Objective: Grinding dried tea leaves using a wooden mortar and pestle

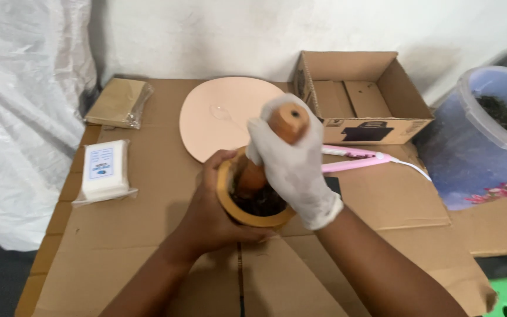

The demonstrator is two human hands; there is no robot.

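A wooden mortar [230, 202] with dark material inside sits at the middle of a cardboard-covered table [148, 246]. My left hand [209, 211], bare, wraps around the mortar's left side. My right hand [291, 164], in a white glove, grips a wooden pestle [286, 121] that stands tilted in the bowl, its round top pointing up toward the camera. The pestle's lower end is down in the dark material.
A round peach-coloured plate [218, 114] lies just behind the mortar. An open cardboard box [362, 97] stands at the back right, a pink tool with a white cord [359, 159] in front of it. Two wrapped packs [105, 170] [118, 103] lie at left. A plastic tub [488, 135] is at far right.
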